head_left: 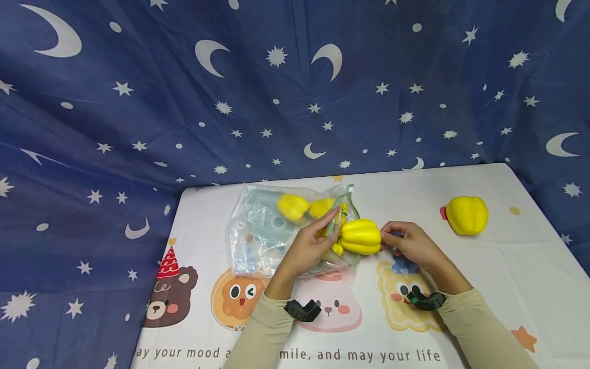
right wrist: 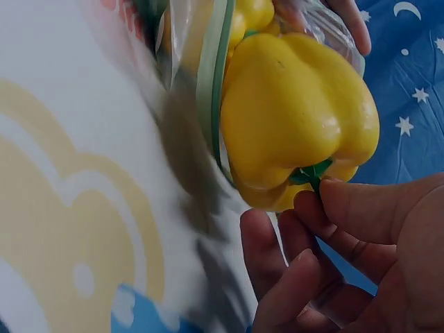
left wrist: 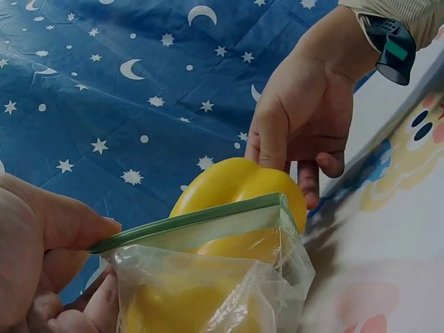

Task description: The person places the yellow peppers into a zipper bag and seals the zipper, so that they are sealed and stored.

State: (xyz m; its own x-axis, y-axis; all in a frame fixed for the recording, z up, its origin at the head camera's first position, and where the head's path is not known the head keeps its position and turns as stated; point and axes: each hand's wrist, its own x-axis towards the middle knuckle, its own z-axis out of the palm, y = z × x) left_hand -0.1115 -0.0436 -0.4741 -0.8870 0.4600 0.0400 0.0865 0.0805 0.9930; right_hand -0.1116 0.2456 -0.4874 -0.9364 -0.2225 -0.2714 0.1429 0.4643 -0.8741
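A clear zip bag (head_left: 239, 230) with a green-edged mouth lies on the table, with several yellow bell peppers (head_left: 293, 207) inside. My left hand (head_left: 308, 248) grips the bag at its mouth; in the left wrist view its thumb and fingers pinch the green zip edge (left wrist: 187, 220). At the opening is another yellow bell pepper (head_left: 361, 237), partly inside the bag. My right hand (head_left: 410, 246) pinches this pepper by its green stem (right wrist: 313, 173) between thumb and forefinger, as the right wrist view shows. The bag's film and my left hand partly cover the peppers inside.
Off to the right, one more yellow bell pepper (head_left: 467, 215) lies on the white cartoon-printed tablecloth (head_left: 502, 266). A blue curtain (head_left: 276, 92) with moons and stars hangs behind the table and along its sides.
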